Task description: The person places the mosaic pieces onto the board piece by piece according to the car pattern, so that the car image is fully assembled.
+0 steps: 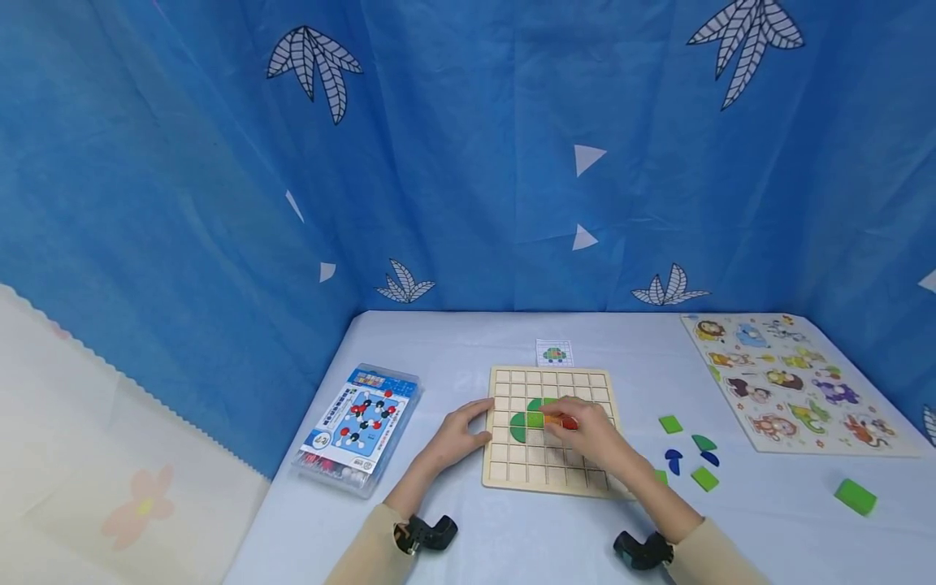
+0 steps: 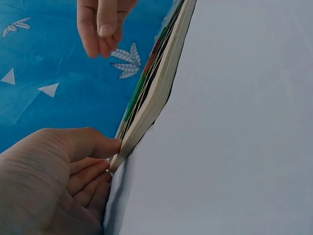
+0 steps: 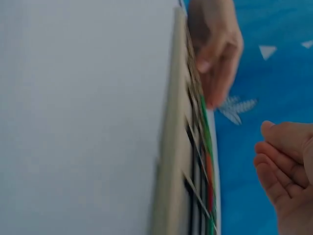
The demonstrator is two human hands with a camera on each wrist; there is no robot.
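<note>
A square wooden grid board point(image 1: 512, 471) lies on the table. On it sit green curved pieces point(image 1: 517, 427), a green square point(image 1: 535, 419), and a red piece point(image 1: 569, 423), with a bit of orange beside the right fingertips. My left hand point(image 1: 455, 441) rests at the board's left edge, its thumb and fingertips touching the side. In the left wrist view, the left thumb point(image 2: 93, 143) lies against the board's edge. Above the pieces is my right hand point(image 1: 588, 435), partly covering them. The right wrist view shows that hand point(image 3: 288, 161) with bent fingers, nothing visible between them and the thumb.
Behind the board lies a small picture card point(image 1: 554, 353). Loose green squares point(image 1: 670, 424) and blue pieces point(image 1: 673, 457) are scattered to the right, near a green block point(image 1: 855, 496). An animal puzzle board point(image 1: 760, 439) lies far right; a plastic box point(image 1: 358, 426) is left.
</note>
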